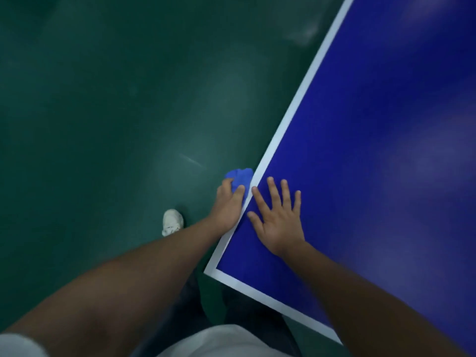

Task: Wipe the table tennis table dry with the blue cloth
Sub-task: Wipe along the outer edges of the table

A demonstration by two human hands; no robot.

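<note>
The left hand (228, 204) grips a bunched blue cloth (239, 177), thumb and fingers curled round it. The wad sticks out beyond the fingertips. This hand sits right at the long side edge of the worktop (373, 150), on the floor side of it. The cloth lies against that edge, level with the white line (296, 104); whether it touches the surface cannot be told.

The right hand (279, 222) lies flat on the blue top, palm down, fingers straight and spread, holding nothing. Its index fingertip reaches almost to the white line, just beside the left hand and the cloth. Both forearms are bare and come in from the lower edge of the view.

The hands are near the worktop's corner (210, 270), where two white border lines meet. From there the blue surface runs up and to the right, with pale blurred reflections on it.

To the left is a dark green floor (103, 99) with soft patches of glare. A white shoe (172, 222) stands on it just left of the left forearm. A white shirt (224, 341) shows at the bottom.
</note>
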